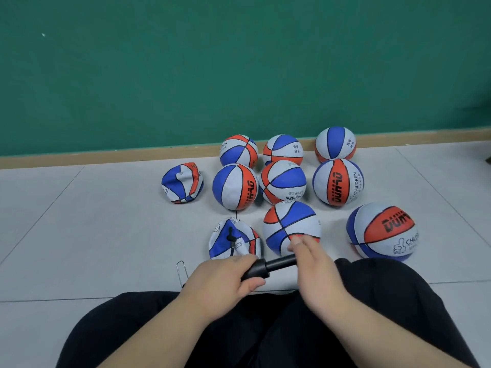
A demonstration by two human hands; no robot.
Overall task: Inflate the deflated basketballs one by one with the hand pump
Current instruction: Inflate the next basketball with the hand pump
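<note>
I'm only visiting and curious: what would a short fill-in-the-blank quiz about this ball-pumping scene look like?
1. The person's left hand grips a ___ hand pump.
2. Exactly ___ basketballs are crumpled and flat: the far-left ball and the ball with the hose.
3. The wall behind the balls is ___.

Missing words: black; two; green.

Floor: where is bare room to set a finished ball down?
Widest: the bare floor left of the crumpled ball. Also free: the strip right of the front right ball. Only a narrow gap separates that ball from the front middle ball. The six balls by the baseboard sit crowded.
</note>
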